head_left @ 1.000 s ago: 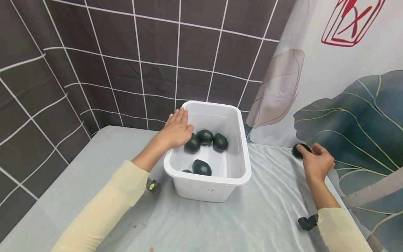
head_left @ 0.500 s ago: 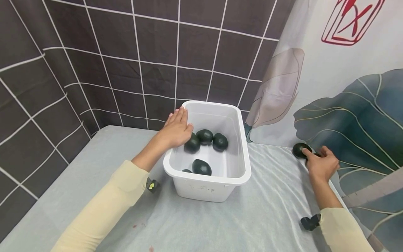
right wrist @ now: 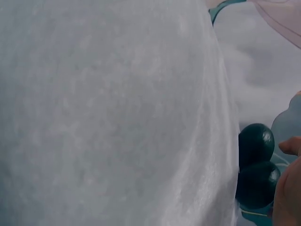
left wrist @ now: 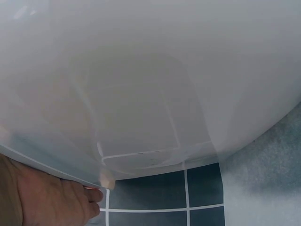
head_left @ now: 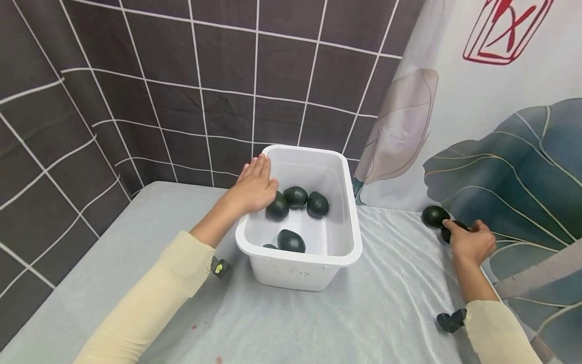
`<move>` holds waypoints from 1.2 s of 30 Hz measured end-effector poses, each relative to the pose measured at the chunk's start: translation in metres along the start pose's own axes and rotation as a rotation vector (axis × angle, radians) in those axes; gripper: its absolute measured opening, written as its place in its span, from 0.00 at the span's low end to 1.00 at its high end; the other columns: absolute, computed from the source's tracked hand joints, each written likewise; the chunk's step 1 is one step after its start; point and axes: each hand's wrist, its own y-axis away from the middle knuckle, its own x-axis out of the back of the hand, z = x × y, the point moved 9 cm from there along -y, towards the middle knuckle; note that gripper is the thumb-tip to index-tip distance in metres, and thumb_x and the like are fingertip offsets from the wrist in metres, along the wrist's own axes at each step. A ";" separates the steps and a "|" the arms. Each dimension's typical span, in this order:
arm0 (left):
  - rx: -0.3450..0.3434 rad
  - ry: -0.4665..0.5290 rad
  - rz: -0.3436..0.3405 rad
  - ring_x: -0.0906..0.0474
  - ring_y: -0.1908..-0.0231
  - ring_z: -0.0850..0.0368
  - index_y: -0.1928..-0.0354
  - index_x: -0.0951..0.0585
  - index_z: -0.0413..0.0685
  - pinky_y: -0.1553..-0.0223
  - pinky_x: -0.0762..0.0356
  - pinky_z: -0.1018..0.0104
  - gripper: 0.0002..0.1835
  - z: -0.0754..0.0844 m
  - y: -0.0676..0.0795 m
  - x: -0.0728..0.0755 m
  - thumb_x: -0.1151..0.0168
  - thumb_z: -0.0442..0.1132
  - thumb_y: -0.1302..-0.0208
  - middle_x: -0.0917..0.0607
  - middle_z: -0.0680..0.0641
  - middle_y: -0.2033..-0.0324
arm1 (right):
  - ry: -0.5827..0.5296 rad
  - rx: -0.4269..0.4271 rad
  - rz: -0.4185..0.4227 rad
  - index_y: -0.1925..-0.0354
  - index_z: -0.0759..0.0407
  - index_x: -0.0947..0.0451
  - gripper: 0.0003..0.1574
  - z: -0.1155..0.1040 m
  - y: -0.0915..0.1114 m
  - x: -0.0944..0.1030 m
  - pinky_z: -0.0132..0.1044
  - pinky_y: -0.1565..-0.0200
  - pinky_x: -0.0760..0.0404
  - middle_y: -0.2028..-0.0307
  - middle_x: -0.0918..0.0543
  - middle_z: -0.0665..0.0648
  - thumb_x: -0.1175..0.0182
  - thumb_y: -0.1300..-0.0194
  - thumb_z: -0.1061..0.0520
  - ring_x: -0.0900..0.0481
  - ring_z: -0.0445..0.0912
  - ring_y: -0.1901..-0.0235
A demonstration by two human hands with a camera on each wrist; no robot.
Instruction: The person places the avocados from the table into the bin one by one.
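Observation:
Several dark green avocados (head_left: 296, 197) lie inside a white plastic tub (head_left: 299, 260), one largely hidden behind its front rim. My left hand (head_left: 255, 189) rests on the tub's left rim with its fingers stretched out, and its wrist view is mostly filled by the tub wall (left wrist: 141, 84). At the right edge of the table, two more avocados touch each other: one farther back (head_left: 434, 216) and one nearer (head_left: 450, 233). My right hand (head_left: 470, 245) is spread around the nearer one, thumb over it, fingers beyond its right side. The right wrist view cuts off most of that hand.
A pale grey-blue cloth (head_left: 382, 313) covers the table. Behind it hangs a dark grid-patterned curtain (head_left: 227, 65), and on the right a white curtain with blue-green leaf prints (head_left: 523, 167). Small black cameras (head_left: 450, 321) sit on both wrists.
My right hand has shifted right and slightly towards me, its thumb and fingers spreading wider, so the nearer avocado shows more. The farther avocado, tub and left hand stay put.

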 end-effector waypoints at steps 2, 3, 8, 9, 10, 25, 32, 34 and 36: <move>0.001 0.001 0.000 0.70 0.07 0.37 0.09 0.60 0.34 0.06 0.73 0.46 0.43 0.000 0.000 0.000 0.68 0.52 0.13 0.65 0.35 0.08 | 0.012 -0.012 -0.011 0.12 0.58 0.36 0.57 0.003 -0.001 0.000 0.53 0.10 0.41 0.12 0.36 0.63 0.27 0.28 0.41 0.44 0.58 0.12; 0.001 0.000 -0.001 0.70 0.07 0.37 0.09 0.60 0.34 0.06 0.73 0.47 0.43 -0.001 0.000 0.000 0.68 0.52 0.13 0.65 0.35 0.07 | 0.018 -0.019 -0.019 0.12 0.60 0.37 0.58 0.005 -0.001 0.000 0.54 0.10 0.40 0.12 0.37 0.64 0.27 0.28 0.41 0.44 0.59 0.12; -0.002 -0.001 0.001 0.70 0.07 0.37 0.09 0.60 0.33 0.06 0.72 0.46 0.43 -0.001 -0.001 0.000 0.68 0.52 0.13 0.65 0.34 0.08 | 0.052 -0.017 -0.053 0.13 0.66 0.38 0.59 0.010 0.000 -0.001 0.59 0.11 0.39 0.12 0.40 0.69 0.28 0.27 0.40 0.47 0.63 0.12; -0.003 -0.001 0.003 0.69 0.07 0.37 0.09 0.60 0.33 0.06 0.72 0.46 0.43 0.000 -0.001 0.001 0.68 0.52 0.13 0.64 0.34 0.08 | 0.057 -0.013 -0.058 0.13 0.67 0.39 0.59 0.011 0.000 -0.002 0.60 0.11 0.40 0.12 0.41 0.70 0.28 0.27 0.40 0.47 0.64 0.12; -0.004 -0.001 0.005 0.69 0.07 0.36 0.09 0.60 0.32 0.06 0.72 0.46 0.43 0.000 -0.001 0.001 0.68 0.51 0.13 0.64 0.34 0.08 | 0.061 -0.009 -0.062 0.13 0.67 0.39 0.59 0.011 0.000 -0.002 0.61 0.11 0.40 0.12 0.41 0.71 0.28 0.27 0.40 0.47 0.65 0.12; -0.010 -0.006 0.016 0.68 0.07 0.36 0.09 0.59 0.32 0.06 0.71 0.44 0.43 0.001 -0.001 0.001 0.68 0.51 0.13 0.63 0.33 0.08 | 0.059 0.016 -0.046 0.15 0.69 0.36 0.54 0.015 0.000 -0.005 0.63 0.11 0.41 0.14 0.38 0.74 0.30 0.25 0.44 0.46 0.67 0.13; -0.011 -0.008 0.017 0.68 0.07 0.35 0.09 0.59 0.32 0.06 0.71 0.44 0.43 0.001 -0.001 0.000 0.68 0.51 0.14 0.63 0.33 0.08 | 0.048 0.031 -0.021 0.20 0.70 0.29 0.47 0.017 0.000 -0.003 0.62 0.12 0.39 0.17 0.32 0.74 0.30 0.25 0.45 0.42 0.67 0.14; -0.010 -0.010 0.019 0.68 0.07 0.35 0.09 0.59 0.32 0.06 0.70 0.44 0.43 0.002 -0.001 0.000 0.68 0.51 0.14 0.63 0.33 0.08 | 0.043 0.032 -0.018 0.19 0.69 0.29 0.48 0.016 0.002 -0.003 0.63 0.12 0.40 0.17 0.32 0.73 0.31 0.24 0.45 0.43 0.67 0.14; -0.008 -0.010 0.021 0.68 0.07 0.35 0.09 0.59 0.32 0.06 0.70 0.44 0.43 0.001 0.000 0.000 0.68 0.51 0.14 0.63 0.33 0.08 | 0.037 0.032 -0.014 0.16 0.67 0.32 0.50 0.015 0.002 -0.004 0.62 0.12 0.41 0.15 0.33 0.73 0.31 0.24 0.44 0.44 0.66 0.13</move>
